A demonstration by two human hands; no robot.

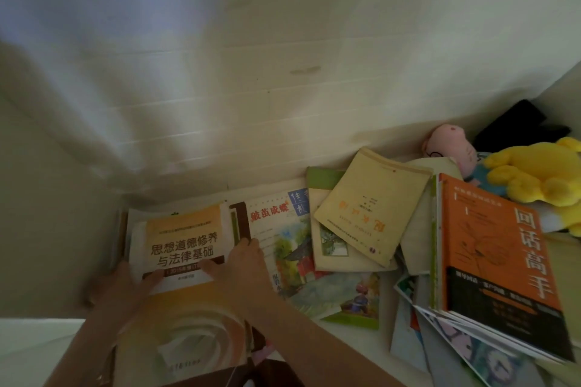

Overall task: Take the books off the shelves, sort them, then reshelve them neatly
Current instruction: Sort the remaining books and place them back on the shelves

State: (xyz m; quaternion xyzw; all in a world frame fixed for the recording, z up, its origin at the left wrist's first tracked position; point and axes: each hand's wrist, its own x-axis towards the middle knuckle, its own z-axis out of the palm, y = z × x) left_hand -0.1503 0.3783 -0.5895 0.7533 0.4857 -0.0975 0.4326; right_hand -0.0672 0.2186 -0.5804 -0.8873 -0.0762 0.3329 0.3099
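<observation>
A white and orange textbook (184, 242) lies on top of a pile of books at the lower left. My left hand (130, 281) holds its lower left corner, thumb on the cover. My right hand (242, 264) grips its right edge, thumb on the cover and fingers curled over the side. To the right lie an illustrated book with red title (279, 236), a yellowed thin booklet (367, 207) tilted over others, and an orange and black book (500, 248) on top of a slanted stack.
A pink plush toy (449, 146) and a yellow plush toy (534, 173) lie at the back right beside a black object (515, 122). The white wall (283, 56) rises right behind the books. More loose books (345, 298) are spread below.
</observation>
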